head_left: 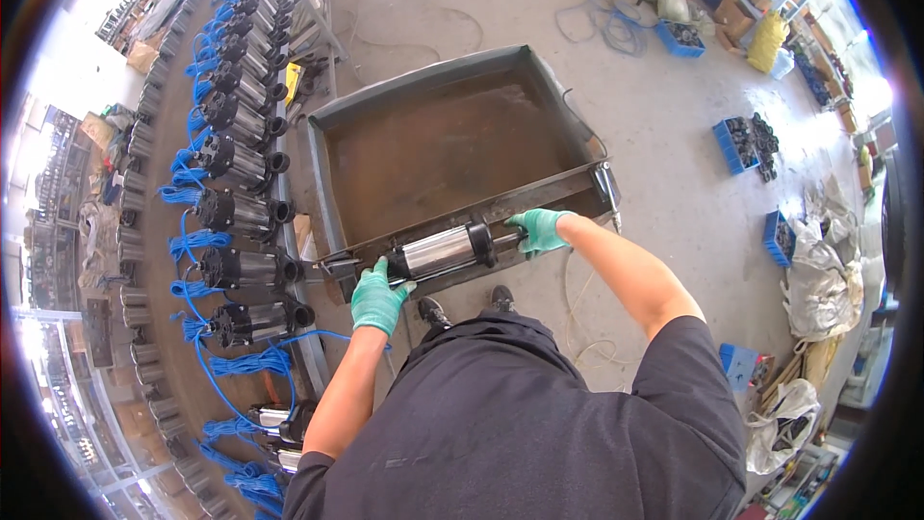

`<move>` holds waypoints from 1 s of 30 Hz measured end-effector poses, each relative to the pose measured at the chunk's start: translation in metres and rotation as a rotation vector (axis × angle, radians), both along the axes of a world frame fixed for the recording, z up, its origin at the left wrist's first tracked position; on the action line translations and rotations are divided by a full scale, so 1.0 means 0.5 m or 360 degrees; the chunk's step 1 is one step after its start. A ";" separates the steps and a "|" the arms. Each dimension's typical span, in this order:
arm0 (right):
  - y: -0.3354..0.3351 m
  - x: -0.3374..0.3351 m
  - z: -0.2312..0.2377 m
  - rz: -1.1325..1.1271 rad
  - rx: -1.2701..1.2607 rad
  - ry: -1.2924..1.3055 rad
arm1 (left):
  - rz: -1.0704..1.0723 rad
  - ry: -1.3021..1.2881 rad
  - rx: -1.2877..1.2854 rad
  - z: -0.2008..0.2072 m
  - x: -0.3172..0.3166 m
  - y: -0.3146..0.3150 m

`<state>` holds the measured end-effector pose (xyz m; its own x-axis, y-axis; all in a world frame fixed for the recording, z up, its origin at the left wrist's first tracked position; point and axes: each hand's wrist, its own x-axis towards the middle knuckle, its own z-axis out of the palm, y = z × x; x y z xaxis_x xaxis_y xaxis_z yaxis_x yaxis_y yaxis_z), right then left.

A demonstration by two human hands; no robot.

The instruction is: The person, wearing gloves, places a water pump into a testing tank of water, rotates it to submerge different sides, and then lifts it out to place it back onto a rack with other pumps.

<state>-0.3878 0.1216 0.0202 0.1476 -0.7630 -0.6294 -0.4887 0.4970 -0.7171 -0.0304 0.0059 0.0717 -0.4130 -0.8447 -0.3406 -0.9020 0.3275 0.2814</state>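
Note:
A submersible pump [438, 251] with a shiny silver barrel and black ends lies sideways along the near edge of a metal tank [560, 96]. My left hand [377, 302], in a green glove, is closed on the pump's black left end. At the other end, my right hand [541, 232], gloved the same way, has its fingers around the narrower dark end piece beyond the black collar. Part of each hand's grip is hidden behind the gloves. Brown, murky liquid [448, 144] fills the tank beyond the pump.
At left, a long row of similar pumps [236, 214] with coiled blue cables [255, 362] lines a bench. Blue bins [735, 146] of dark parts and white sacks [823, 274] lie on the floor at right. A thin hose [582, 120] hangs by the tank's right corner.

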 end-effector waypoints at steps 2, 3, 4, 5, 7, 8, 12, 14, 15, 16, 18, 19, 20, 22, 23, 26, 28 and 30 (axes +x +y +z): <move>-0.013 0.033 0.035 0.0576 -0.0195 0.0843 | -0.0009 0.0019 -0.0043 -0.013 0.011 0.000; -0.008 0.042 0.038 0.0580 -0.0198 0.0844 | -0.0033 0.0047 -0.0085 -0.012 0.010 0.000; -0.001 0.052 0.037 0.0538 -0.0195 0.1026 | -0.0029 0.0046 -0.0085 -0.010 0.009 0.001; 0.003 0.058 0.036 0.0496 -0.0190 0.1205 | -0.0005 0.0017 -0.0034 -0.007 0.008 0.001; 0.015 0.051 0.024 0.0395 -0.0246 0.1036 | 0.0026 -0.0015 0.0025 -0.004 0.006 0.004; 0.025 0.047 0.016 0.0091 -0.0278 0.0644 | 0.0020 -0.0003 0.0001 -0.007 0.010 0.007; 0.029 0.046 0.015 -0.0834 -0.0107 -0.0190 | 0.0023 0.0057 -0.0020 -0.019 0.004 -0.005; 0.047 0.040 -0.025 -0.1065 -0.0124 -0.0488 | -0.0011 0.0110 -0.0029 -0.021 0.010 -0.002; 0.044 0.045 -0.012 -0.1133 -0.0100 -0.0494 | -0.0001 0.0072 -0.0042 -0.011 0.005 0.000; 0.039 0.042 0.000 -0.1126 -0.0050 -0.0510 | 0.0007 0.0061 -0.0051 -0.008 0.001 0.000; 0.038 0.049 0.012 -0.1194 0.0002 -0.0574 | 0.0025 0.0027 -0.0027 -0.013 0.005 0.005; 0.036 0.053 0.017 -0.1188 0.0010 -0.0578 | 0.0032 0.0021 -0.0023 -0.014 0.010 0.008; 0.031 0.054 0.022 -0.1310 0.0001 -0.0657 | 0.0046 0.0096 -0.0003 -0.013 0.015 0.010; 0.033 0.047 0.007 -0.1451 0.0008 -0.0899 | -0.0029 0.0340 -0.0118 -0.041 0.040 0.016; 0.032 0.041 -0.010 -0.1454 0.0013 -0.0902 | -0.0031 0.0336 -0.0114 -0.068 0.062 0.015; 0.035 0.036 -0.025 -0.1335 0.0025 -0.0788 | 0.0307 0.0825 -0.0226 -0.100 0.122 0.026; 0.033 0.047 0.007 -0.1174 -0.0062 -0.0758 | 0.0652 0.0887 -0.0210 -0.196 0.207 0.030; 0.042 0.038 0.010 -0.0890 -0.0190 -0.0742 | 0.0802 0.0847 -0.0217 -0.242 0.259 0.045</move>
